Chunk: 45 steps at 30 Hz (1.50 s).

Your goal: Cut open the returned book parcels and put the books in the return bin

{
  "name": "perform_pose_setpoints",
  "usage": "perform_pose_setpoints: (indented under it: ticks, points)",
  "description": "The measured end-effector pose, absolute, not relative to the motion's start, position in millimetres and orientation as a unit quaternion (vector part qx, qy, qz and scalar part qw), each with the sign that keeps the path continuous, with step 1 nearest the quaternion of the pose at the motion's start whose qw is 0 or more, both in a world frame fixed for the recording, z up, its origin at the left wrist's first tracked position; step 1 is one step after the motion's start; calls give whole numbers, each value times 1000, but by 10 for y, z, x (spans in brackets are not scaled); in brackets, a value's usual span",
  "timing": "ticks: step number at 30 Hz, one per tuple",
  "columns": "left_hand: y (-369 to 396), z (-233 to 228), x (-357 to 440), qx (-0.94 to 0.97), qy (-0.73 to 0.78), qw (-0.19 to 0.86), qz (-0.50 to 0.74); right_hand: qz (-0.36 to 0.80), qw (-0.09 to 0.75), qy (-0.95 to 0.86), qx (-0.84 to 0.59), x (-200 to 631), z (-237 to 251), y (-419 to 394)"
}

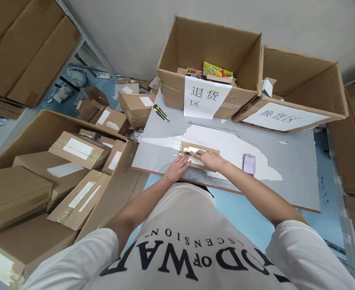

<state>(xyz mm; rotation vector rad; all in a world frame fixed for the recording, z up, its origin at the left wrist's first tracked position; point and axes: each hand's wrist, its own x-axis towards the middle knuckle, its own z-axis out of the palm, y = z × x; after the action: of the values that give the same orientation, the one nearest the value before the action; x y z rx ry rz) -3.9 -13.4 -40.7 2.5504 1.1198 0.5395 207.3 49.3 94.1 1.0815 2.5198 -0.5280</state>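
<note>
A small flat cardboard package [215, 153] with a white label and clear tape lies on the table in front of me. My right hand [210, 160] is closed around a red utility knife [187, 153], whose tip is at the taped left end of the package. My left hand [177, 168] lies at the package's near left corner, its fingers stretched out and touching it close to the knife. The blade itself is too small to make out. To the right of the package lies a phone [249, 164].
A yellow-black utility knife [161, 113] lies at the table's back left. Two open cartons with paper signs, left [171, 89] and right [310, 72], stand along the back. A large carton [135, 157] full of sealed parcels stands left of the grey table [298, 161].
</note>
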Motion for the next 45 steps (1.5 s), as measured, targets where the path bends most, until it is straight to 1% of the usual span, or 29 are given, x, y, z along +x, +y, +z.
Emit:
perform_pose_setpoints:
  ticks: [5, 11, 17, 25, 30, 35, 41, 45]
  points:
    - [-142, -394, -41, 888, 394, 155, 179, -171, 178, 891, 382, 2121, 906, 479]
    - [-152, -355, -70, 895, 385, 145, 170, -179, 160, 897, 370, 2228, 863, 467]
    - [-170, -353, -85, 898, 389, 141, 150, -178, 195, 883, 389, 2299, 850, 434]
    - [-173, -344, -68, 889, 396, 146, 179, -196, 214, 850, 439, 2674, 1103, 336]
    - [-166, -333, -46, 900, 392, 105, 162, -187, 246, 848, 431, 2888, 1173, 255]
    - [-142, -315, -15, 901, 399, 79, 148, -190, 277, 823, 459, 3263, 1195, 139]
    - [-145, -316, -20, 906, 392, 74, 143, -187, 262, 825, 464, 3549, 1190, -55]
    - [-147, -311, -25, 906, 392, 87, 135, -187, 228, 833, 469, 3608, 1127, -133]
